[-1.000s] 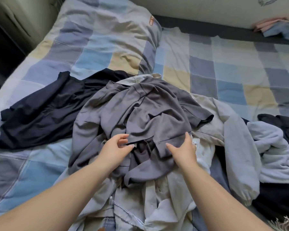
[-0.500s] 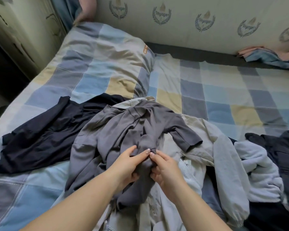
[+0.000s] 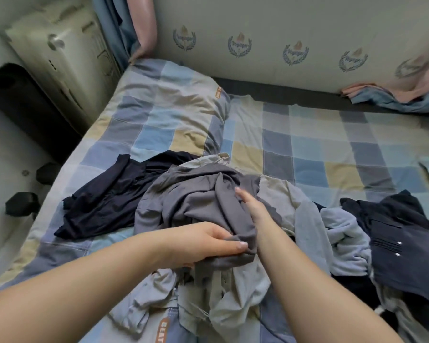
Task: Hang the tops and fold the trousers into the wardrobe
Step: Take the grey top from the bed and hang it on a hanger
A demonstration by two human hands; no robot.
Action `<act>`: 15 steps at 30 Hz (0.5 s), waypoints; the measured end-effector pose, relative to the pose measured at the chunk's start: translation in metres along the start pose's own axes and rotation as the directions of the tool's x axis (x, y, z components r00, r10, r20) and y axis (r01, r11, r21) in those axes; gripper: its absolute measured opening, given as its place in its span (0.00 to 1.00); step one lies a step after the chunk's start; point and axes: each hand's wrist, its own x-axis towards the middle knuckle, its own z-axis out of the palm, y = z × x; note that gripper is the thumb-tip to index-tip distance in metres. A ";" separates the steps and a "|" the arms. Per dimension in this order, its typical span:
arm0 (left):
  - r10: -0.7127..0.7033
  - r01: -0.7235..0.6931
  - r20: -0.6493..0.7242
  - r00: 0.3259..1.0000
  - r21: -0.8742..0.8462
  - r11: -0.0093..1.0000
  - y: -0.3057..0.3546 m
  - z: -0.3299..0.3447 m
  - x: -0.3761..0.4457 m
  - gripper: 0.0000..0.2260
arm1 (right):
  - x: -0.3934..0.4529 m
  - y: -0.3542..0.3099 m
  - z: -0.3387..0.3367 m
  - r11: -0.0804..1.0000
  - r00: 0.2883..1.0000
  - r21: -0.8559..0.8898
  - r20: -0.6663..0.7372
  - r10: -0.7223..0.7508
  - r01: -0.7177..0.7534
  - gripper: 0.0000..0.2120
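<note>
Since half a second ago the right hand has slid forward, fingers straight, into the grey top; the left hand grips its bunched hem atop the clothes pile on the bed.

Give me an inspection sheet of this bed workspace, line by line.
Surface: bed with checked sheet, a matching pillow at its far left.
Job's things: grey top crumpled on top of the pile; dark navy garment spread to its left; pale beige garment under it; light blue garment and dark buttoned garment to the right.
Clutter: pink and blue cloth at the far right edge of the bed.
Grippers: left hand grips a bunched fold of the grey top; right hand lies on it, fingers straight.
Cables: nothing seen.
Surroundings: pale cabinet at the far left; wall with crest prints behind.
</note>
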 end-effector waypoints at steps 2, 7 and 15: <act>-0.011 0.011 -0.031 0.999 -0.013 1.000 0.012 -0.001 -0.021 0.13 | -0.018 -0.008 0.005 0.942 0.987 -0.314 -0.072 -0.147 0.117 0.16; 0.008 -0.035 -0.524 0.851 -0.043 0.998 0.036 -0.019 -0.045 0.24 | -0.098 -0.039 0.028 0.900 0.923 -0.215 0.161 -0.350 0.379 0.13; 0.018 -0.323 -0.558 0.830 -0.454 0.830 0.091 -0.006 -0.087 0.21 | -0.235 -0.047 0.020 0.544 0.671 -0.437 0.644 -0.367 0.716 0.13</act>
